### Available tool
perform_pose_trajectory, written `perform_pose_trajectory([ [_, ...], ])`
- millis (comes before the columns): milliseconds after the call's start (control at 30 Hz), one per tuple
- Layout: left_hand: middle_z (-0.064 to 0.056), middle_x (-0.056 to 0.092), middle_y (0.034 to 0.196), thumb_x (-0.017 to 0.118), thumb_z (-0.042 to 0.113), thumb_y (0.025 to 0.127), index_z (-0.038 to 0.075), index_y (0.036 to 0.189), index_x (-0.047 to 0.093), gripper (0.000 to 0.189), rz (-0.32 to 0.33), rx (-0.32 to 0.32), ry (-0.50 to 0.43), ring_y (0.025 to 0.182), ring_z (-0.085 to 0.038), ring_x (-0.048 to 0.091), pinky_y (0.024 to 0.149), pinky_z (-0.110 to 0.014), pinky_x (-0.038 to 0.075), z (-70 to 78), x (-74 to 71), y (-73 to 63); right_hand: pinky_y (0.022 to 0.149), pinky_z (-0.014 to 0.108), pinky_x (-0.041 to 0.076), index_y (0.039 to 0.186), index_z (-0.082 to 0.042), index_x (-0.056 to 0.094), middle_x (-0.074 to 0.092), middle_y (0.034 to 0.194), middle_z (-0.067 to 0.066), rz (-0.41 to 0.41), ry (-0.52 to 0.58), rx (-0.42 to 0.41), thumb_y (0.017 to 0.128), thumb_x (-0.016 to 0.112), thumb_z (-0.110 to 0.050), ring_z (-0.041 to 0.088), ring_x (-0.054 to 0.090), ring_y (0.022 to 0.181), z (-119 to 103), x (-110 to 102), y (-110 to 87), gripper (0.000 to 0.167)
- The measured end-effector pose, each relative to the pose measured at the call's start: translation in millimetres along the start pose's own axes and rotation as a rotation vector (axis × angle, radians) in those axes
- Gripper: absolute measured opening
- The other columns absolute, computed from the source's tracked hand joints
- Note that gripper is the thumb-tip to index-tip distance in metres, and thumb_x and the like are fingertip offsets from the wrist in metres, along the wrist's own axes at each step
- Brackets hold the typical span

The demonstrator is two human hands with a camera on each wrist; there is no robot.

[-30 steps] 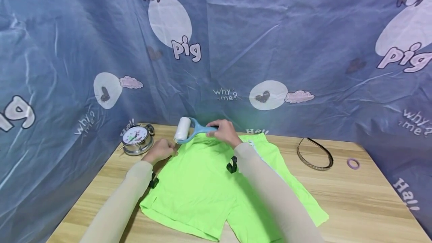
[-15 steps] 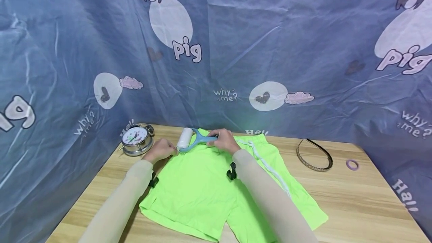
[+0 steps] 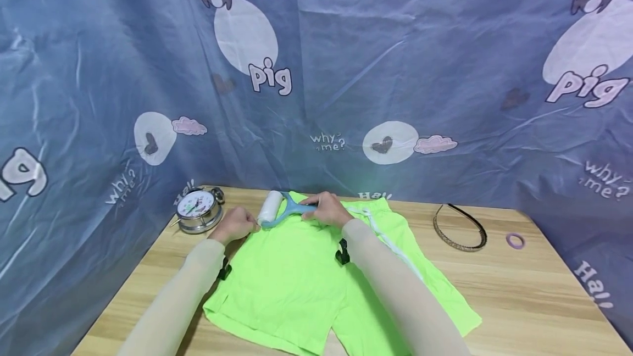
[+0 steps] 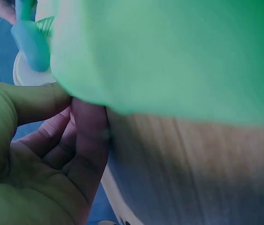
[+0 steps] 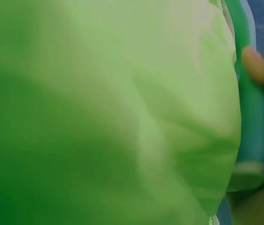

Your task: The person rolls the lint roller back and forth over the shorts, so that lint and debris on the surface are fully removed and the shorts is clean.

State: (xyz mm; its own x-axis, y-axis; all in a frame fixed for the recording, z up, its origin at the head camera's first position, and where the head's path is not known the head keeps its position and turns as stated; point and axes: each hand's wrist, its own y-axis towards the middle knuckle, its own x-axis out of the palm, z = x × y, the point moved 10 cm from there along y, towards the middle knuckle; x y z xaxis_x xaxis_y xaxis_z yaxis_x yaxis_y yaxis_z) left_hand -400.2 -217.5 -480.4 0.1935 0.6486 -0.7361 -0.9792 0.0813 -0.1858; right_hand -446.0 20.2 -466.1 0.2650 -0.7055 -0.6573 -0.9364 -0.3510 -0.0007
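Observation:
Neon green shorts (image 3: 292,279) with a white drawstring (image 3: 390,240) lie spread on the wooden table. At their left side, my left hand (image 3: 236,224) pinches the fabric edge between thumb and forefinger, as the left wrist view shows up close. My right hand (image 3: 328,209) grips the blue handle of a lint roller (image 3: 269,206). Its white roll sits at the upper left corner of the shorts by the waistband, just beyond my left fingertips. In the right wrist view the handle (image 5: 253,126) runs beside the green cloth, with my thumb on it.
A silver twin-bell alarm clock (image 3: 198,210) stands left of my left hand. On the right of the table (image 3: 519,290) lie a dark headband (image 3: 462,228) and a small purple ring (image 3: 515,240). Blue printed cloth (image 3: 336,81) hangs behind and at both sides.
The lint roller has come down and toward me onto the shorts' top left corner, then hardly moved. More of the drawstring shows beside my right arm. My left hand has kept its place.

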Motion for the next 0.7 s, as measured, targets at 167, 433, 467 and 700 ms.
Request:
perform_pose_trajectory([
  [167, 0.002, 0.062, 0.068, 0.072, 0.011, 0.086, 0.016, 0.052, 0.047, 0.042, 0.022, 0.003, 0.029, 0.050, -0.011, 0.040, 0.059, -0.025, 0.043, -0.5, -4.2, 0.7, 0.101, 0.044, 0.053, 0.113, -0.032, 0.078, 0.068, 0.136, 0.002, -0.021, -0.018, -0.005, 0.078, 0.087, -0.032, 0.026, 0.064, 0.108, -5, -2, 4.6, 0.036],
  [433, -0.003, 0.073, 0.080, 0.071, 0.011, 0.086, 0.010, 0.059, 0.064, 0.028, 0.010, -0.010, 0.041, 0.053, -0.012, 0.046, 0.056, -0.025, 0.043, -0.1, -1.6, 2.3, 0.083, 0.031, 0.050, 0.103, -0.025, 0.080, 0.073, 0.118, -0.001, -0.025, -0.006, 0.040, 0.075, 0.089, -0.022, 0.019, 0.062, 0.095, 2, -14, 5.6, 0.030],
  [467, -0.004, 0.073, 0.080, 0.071, 0.011, 0.085, 0.010, 0.060, 0.065, 0.026, 0.015, -0.011, 0.043, 0.055, -0.012, 0.048, 0.056, -0.025, 0.044, 0.4, -2.3, 2.3, 0.081, 0.030, 0.050, 0.103, -0.024, 0.080, 0.073, 0.116, -0.001, -0.024, -0.001, 0.039, 0.075, 0.089, -0.021, 0.019, 0.061, 0.091, 2, -15, 5.3, 0.030],
  [700, -0.003, 0.074, 0.080, 0.070, 0.010, 0.085, 0.010, 0.057, 0.060, 0.030, 0.015, -0.013, 0.058, 0.058, -0.013, 0.054, 0.061, -0.025, 0.047, 1.8, -2.6, 1.0, 0.087, 0.034, 0.052, 0.100, -0.021, 0.079, 0.075, 0.110, -0.001, -0.010, -0.010, 0.016, 0.074, 0.088, -0.021, 0.017, 0.063, 0.092, 3, -21, 3.7, 0.027],
])
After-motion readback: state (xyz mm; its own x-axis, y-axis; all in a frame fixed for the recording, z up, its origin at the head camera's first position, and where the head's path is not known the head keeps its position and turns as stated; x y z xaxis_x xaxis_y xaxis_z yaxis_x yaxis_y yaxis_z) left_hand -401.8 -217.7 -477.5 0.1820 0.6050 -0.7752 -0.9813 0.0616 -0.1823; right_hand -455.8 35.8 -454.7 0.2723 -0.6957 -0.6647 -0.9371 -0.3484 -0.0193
